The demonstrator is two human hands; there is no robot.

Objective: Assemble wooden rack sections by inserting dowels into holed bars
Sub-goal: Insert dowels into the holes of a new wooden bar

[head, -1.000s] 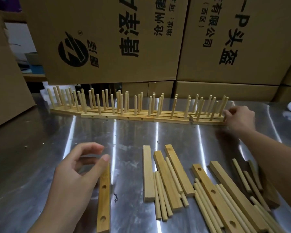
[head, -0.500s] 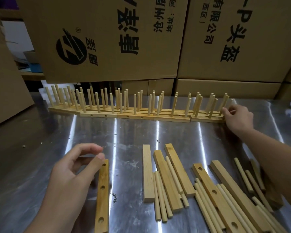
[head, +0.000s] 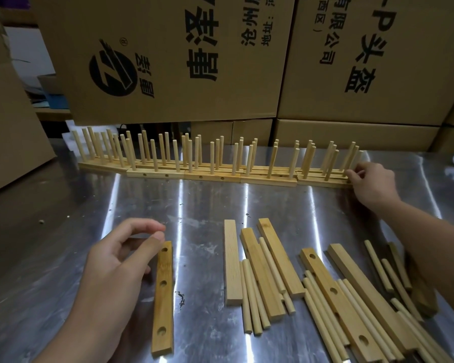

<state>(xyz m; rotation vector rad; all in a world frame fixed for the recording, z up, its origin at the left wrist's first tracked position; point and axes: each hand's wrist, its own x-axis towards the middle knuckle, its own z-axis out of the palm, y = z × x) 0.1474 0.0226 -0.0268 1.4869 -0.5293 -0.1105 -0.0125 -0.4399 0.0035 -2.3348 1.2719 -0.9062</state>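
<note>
Right hand (head: 372, 182) is out at the right end of the row (head: 212, 176), fingertips curled onto the end section (head: 323, 180). It looks like it's squaring that one up with its neighbours so the finished pieces stand in one tidy line just in front of the boxes (head: 181, 61).

Left hand (head: 116, 265) hangs well in front of the row, left of centre. The fingers are in a loose curl with nothing in them, thumb tip just beside the far end of a three-hole bar (head: 163, 297). My guess is that bar's next up: it lies holes-up, so dowels can drop straight in.

The loose dowels (head: 249, 297) and spare bars (head: 273, 260) sit in front of the row toward the right. Most point roughly at the row, which makes them easy to grab one at a time.

Material-wise, the bars are flat and square-edged with visible grain, and the three-hole one is a darker honey colour. The dowels are pale, smooth, plain round sticks. The table (head: 63, 205) is shiny steel, streaky and scuffed, and the boxes are matte cardboard with black print.
</note>
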